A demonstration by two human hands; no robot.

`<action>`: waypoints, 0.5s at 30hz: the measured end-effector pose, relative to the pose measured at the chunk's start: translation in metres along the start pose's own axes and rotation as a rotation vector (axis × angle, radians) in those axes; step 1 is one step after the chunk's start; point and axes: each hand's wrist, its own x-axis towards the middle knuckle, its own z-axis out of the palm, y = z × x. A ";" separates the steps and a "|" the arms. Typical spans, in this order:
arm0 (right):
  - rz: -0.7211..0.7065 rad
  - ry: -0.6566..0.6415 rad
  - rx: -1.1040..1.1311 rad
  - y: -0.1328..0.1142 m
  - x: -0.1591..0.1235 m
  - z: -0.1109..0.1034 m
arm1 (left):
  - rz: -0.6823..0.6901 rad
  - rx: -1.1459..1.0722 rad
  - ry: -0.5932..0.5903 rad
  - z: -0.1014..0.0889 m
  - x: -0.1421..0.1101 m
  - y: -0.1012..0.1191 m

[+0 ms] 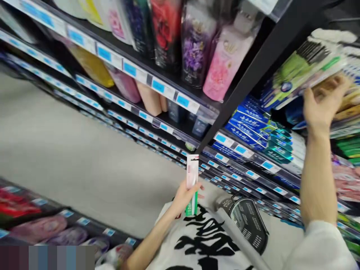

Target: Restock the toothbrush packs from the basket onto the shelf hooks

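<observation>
My left hand (184, 197) is closed around a slim toothbrush pack (192, 172), pale pink and white above and green at its lower end. It holds the pack upright in front of my white shirt with black lettering. My right hand (323, 103) is raised at the rack on the right. Its thumb and curled fingers grip the lower part of a hanging toothbrush pack (317, 71), though blur hides the fingertips. Below and left of that hand lie stacked blue toothpaste boxes (249, 125) and teal boxes (279, 144).
Bottles, including a pink one (227, 62), line the upper shelf behind a dark upright post (253, 63). A dark shopping basket (253, 225) is low beside me, with a grey bar (239, 240) crossing near it. Another shelf (92, 228) runs along the lower left.
</observation>
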 end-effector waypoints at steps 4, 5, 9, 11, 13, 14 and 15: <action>0.061 -0.044 -0.033 -0.079 -0.062 -0.020 | 0.019 0.012 -0.020 0.007 -0.003 0.006; 0.065 -0.091 0.001 -0.098 -0.076 -0.022 | 0.022 0.021 -0.042 0.010 -0.003 0.008; 0.077 -0.526 0.128 -0.149 -0.129 -0.018 | 0.026 0.035 -0.127 0.024 -0.002 0.017; 0.131 -0.739 0.238 -0.159 -0.152 -0.010 | 0.029 0.041 -0.177 0.034 0.001 0.019; 0.216 -0.876 0.377 -0.162 -0.174 -0.001 | 0.031 0.050 -0.242 0.044 0.003 0.020; 0.255 -0.923 0.458 -0.163 -0.184 0.004 | 0.030 0.055 -0.276 0.050 0.003 0.020; 0.291 -0.959 0.542 -0.163 -0.193 0.008 | 0.028 0.060 -0.310 0.055 0.004 0.020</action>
